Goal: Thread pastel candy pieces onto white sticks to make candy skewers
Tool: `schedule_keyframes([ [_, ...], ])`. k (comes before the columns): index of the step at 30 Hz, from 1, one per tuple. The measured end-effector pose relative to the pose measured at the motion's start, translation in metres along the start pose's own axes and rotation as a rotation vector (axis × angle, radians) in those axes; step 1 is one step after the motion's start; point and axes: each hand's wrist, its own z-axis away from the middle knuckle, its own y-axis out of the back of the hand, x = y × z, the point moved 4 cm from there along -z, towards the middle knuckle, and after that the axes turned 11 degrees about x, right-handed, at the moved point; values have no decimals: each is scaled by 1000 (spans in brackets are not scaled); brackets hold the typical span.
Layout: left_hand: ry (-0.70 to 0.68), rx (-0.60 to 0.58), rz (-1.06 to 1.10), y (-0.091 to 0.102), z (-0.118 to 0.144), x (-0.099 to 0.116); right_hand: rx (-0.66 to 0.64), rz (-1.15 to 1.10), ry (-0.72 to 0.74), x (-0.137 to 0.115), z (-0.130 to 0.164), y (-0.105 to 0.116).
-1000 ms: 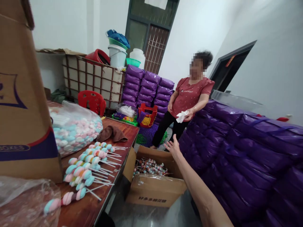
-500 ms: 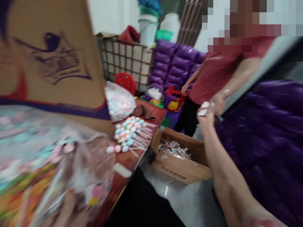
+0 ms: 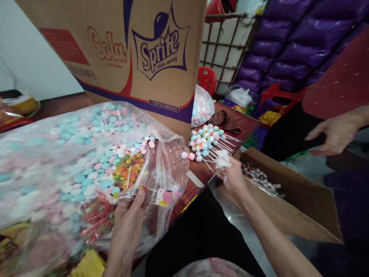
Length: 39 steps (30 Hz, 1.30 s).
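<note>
The fingers of the right hand [image 3: 233, 177] are pinched shut on a crumpled white tissue [image 3: 223, 159], held just past the edge of the tabletop [image 3: 245, 125], beside the skewered candies [image 3: 203, 141]. The tissue looks light, soft and limp; it would tear or slip out of a loose grip, so a pinch on the bunched middle suits it best. The left hand [image 3: 127, 227] lies under the near fold of a large clear plastic bag [image 3: 86, 161], its fingers [image 3: 138, 198] curled up against the film; whether they clamp it or only prop it I cannot tell. The film is slick and floppy, and the load looks heavy enough to sag, so support from below seems wise.

That bag holds pastel blue, pink and white candy discs, with a smaller packet of bright mixed sweets [image 3: 128, 173] pressed against its front. Behind stands a tall cardboard carton [image 3: 129, 50] printed "Sprite stick candy". A second bag of pastel candy [image 3: 201, 109] sits further along the tabletop beside a brown cloth [image 3: 227, 119]. Below, an open cardboard box [image 3: 291, 196] holds wrapped candy sticks. Another person's hand [image 3: 331, 134] hovers open above it.
</note>
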Motion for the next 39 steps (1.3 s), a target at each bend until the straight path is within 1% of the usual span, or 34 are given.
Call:
schedule_keyframes([
  [2, -6, -107, -131, -10, 6, -1, -79, -6, -67, 11, 25, -35],
  [3, -8, -180, -224, -17, 8, -2, -151, -33, -136, 15, 34, -49],
  [4, -20, -259, -337, -25, 9, -6, -181, -50, -183, 18, 40, -58],
  [5, -60, -332, -458, -32, 10, -9, -208, -63, -227, 19, 44, -64],
  [6, -138, -388, -579, -40, 9, -12, -225, -70, -264, 20, 47, -67],
  [7, -250, -424, -693, -47, 7, -15, -229, -65, -288, 20, 48, -68],
  [9, -544, -435, -885, -60, 2, -20, -241, -30, -311, 20, 48, -64],
  [10, -654, -433, -976, -65, 0, -23, -249, -7, -309, 19, 46, -60],
  [11, -728, -429, -1053, -68, -4, -26, -264, 16, -302, 18, 45, -57],
  [12, -761, -424, -1113, -71, -8, -28, -283, 35, -294, 18, 43, -54],
  [14, -753, -378, -1155, -71, -18, -29, -333, 57, -276, 17, 39, -50],
  [15, -730, -330, -1138, -69, -23, -26, -359, 67, -261, 16, 37, -50],
  [17, -655, -227, -1039, -59, -33, -16, -400, 106, -192, 14, 34, -53],
  [19, -570, -122, -874, -42, -41, -1, -426, 163, -75, 11, 32, -64],
  [21, -530, 3, -713, -19, -47, 17, -465, 205, 44, 10, 30, -83],
  [22, -534, 68, -670, -6, -51, 26, -497, 217, 96, 11, 30, -96],
  [23, -556, 137, -676, 7, -54, 34, -530, 229, 148, 12, 29, -110],
  [24, -594, 203, -732, 19, -59, 41, -553, 251, 203, 13, 28, -125],
  [26, -698, 324, -950, 39, -68, 53, -551, 382, 332, 18, 26, -155],
  [27, -750, 348, -1073, 45, -72, 56, -530, 511, 390, 21, 24, -168],
  [28, -797, 346, -1179, 49, -75, 59, -509, 663, 443, 26, 23, -180],
  [29, -847, 321, -1253, 49, -77, 61, -492, 816, 490, 31, 22, -189],
  [30, -906, 286, -1292, 46, -75, 63, -485, 953, 537, 36, 21, -197],
  [32, -1061, 235, -1260, 30, -61, 70, -492, 1131, 639, 45, 22, -206],
  [34, -1223, 187, -1121, 2, -36, 78, -495, 1193, 728, 51, 24, -210],
  [35, -1266, 131, -1018, -16, -23, 80, -486, 1195, 752, 53, 25, -210],
  [36, -1250, 11, -914, -36, -12, 78, -476, 1176, 755, 55, 25, -210],
  [37, -1155, -165, -826, -58, -7, 73, -469, 1142, 743, 56, 24, -209],
  [38, -1000, -320, -755, -80, -7, 64, -470, 1101, 725, 56, 22, -208],
  [39, -816, -416, -680, -97, -11, 53, -477, 1057, 708, 56, 20, -207],
])
